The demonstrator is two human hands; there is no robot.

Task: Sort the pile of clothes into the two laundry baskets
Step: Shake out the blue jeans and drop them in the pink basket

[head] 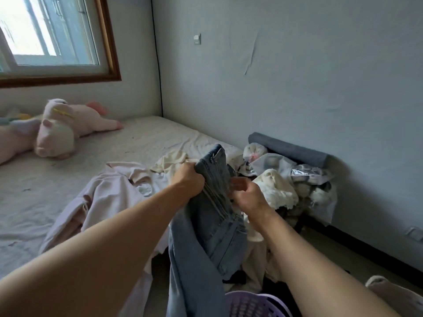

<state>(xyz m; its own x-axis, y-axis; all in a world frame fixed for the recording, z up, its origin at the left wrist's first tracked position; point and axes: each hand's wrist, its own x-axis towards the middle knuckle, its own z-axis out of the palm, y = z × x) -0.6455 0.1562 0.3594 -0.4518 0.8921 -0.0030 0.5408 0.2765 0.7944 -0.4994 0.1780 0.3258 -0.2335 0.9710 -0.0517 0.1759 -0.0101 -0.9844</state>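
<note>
We hold the jeans over the lilac basket

Our left hand (pixel 188 179) and right hand (pixel 248 197) both clench the blue jeans (pixel 212 216), lifted from the clothes pile (pixel 274 188) on the bed (pixel 68 179). Next we should lower them into the lilac basket (pixel 251 305) just below; a second basket is not visible.

Jeans (pixel 215 216): matt blue denim. Basket (pixel 256 304): perforated lilac plastic. Toy (pixel 68 126): pink plush. Window frame (pixel 109 49): wood.
</note>
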